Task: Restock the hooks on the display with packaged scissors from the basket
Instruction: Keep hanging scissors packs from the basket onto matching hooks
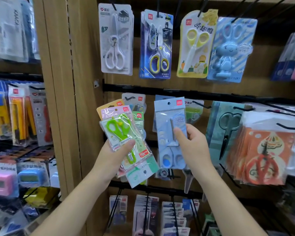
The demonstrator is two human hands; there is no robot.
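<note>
Left hand (pixel 114 154) is curled round a fanned stack of scissor packs (pixel 122 128); a blue scissor pack (pixel 167 114) is pinched upright in the right hand (pixel 192 147).

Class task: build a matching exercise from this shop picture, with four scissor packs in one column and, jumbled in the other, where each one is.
Packs
1. green scissors
2. pale blue pack
3. white scissors
4. orange packs

Places
A. top row, far left hook
B. held in the right hand
C. middle row, right side
D. held in the left hand

Pairs: 1-D, 2-B, 3-A, 4-C
</note>
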